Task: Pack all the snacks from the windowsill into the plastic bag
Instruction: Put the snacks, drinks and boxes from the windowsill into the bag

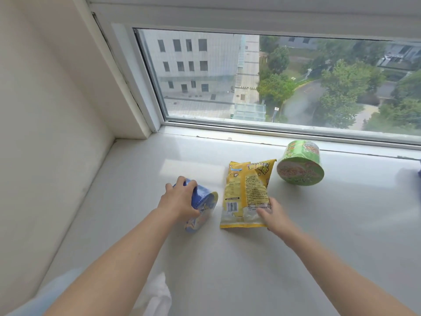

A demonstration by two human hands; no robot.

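Snacks sit on a white windowsill (227, 258) below a closed window (273, 83), seen from the head camera looking down along two bare forearms.

The left hand (180, 199) reaches forward with its palm down. Its fingers curl over the side of a blue snack cup (202, 201) and its thumb wraps the nearer side, so it grips the cup. The cup is tipped over, its round printed end in blue and yellow turned toward the camera and to the right. Whether it rests on the sill or is just lifted cannot be told.

The right hand (273, 215) reaches in from the right and pinches the lower right corner of a yellow snack bag (247, 192), thumb lying across the bag's face. The bag lies just right of the blue cup, back side up, showing small black print, a barcode and a clear patch near its bottom seam.

A green snack cup (300, 165) sits farther back near the window frame, apart from both hands, its wide printed end toward the camera.

A sliver of a blue object (419, 171) shows at the right edge. White filmy material (157, 293) lies at the bottom between the arms, beside pale blue cloth (59, 288).
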